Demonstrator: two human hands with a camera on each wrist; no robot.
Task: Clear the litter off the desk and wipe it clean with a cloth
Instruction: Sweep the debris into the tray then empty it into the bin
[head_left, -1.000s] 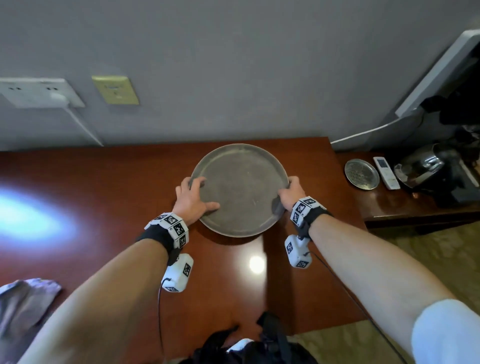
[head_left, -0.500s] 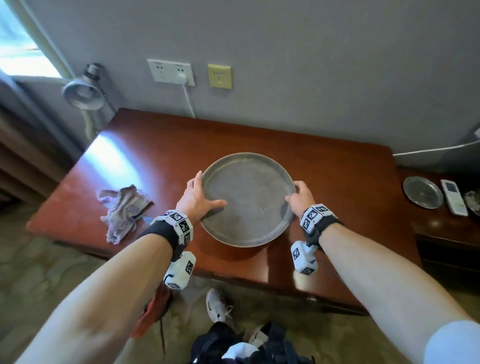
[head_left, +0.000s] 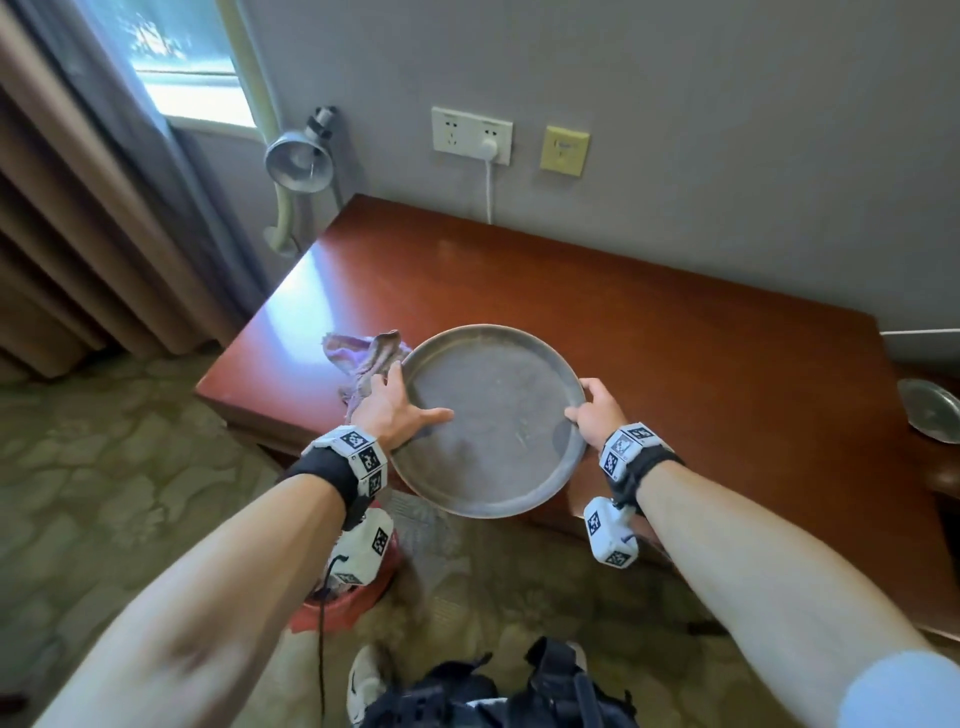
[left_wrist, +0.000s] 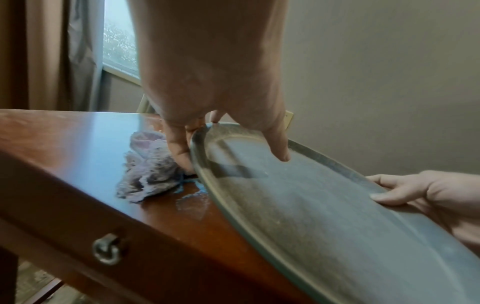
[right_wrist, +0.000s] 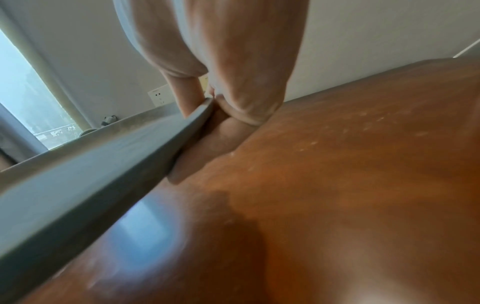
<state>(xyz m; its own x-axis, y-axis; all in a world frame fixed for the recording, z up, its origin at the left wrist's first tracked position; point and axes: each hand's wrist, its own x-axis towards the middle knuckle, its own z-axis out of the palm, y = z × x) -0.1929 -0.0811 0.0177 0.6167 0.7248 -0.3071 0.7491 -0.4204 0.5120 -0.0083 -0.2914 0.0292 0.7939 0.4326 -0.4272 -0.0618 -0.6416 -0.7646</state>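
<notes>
I hold a round grey metal tray (head_left: 493, 415) (left_wrist: 324, 205) (right_wrist: 91, 170) lifted above the front edge of the red-brown desk (head_left: 675, 364) (left_wrist: 64, 144) (right_wrist: 337, 185), tilted toward me. My left hand (head_left: 395, 410) (left_wrist: 221, 133) grips its left rim, thumb on the tray's inner face, fingers under the rim. My right hand (head_left: 592, 410) (right_wrist: 221, 115) (left_wrist: 405, 189) grips the right rim the same way. A crumpled purple-grey cloth (head_left: 363, 358) (left_wrist: 148, 170) lies on the desk just left of the tray, beside my left fingers.
A red bin (head_left: 353, 597) stands on the carpet below my left wrist. A small metal dish (head_left: 930, 410) sits on a lower side table at right. A clamp lamp (head_left: 298, 161), curtains and wall sockets (head_left: 471, 136) are behind the desk. A drawer ring pull (left_wrist: 106, 248) shows.
The tray has come off the desk and moved left and toward me, now overhanging the front edge next to the cloth. My view has swung left and back.
</notes>
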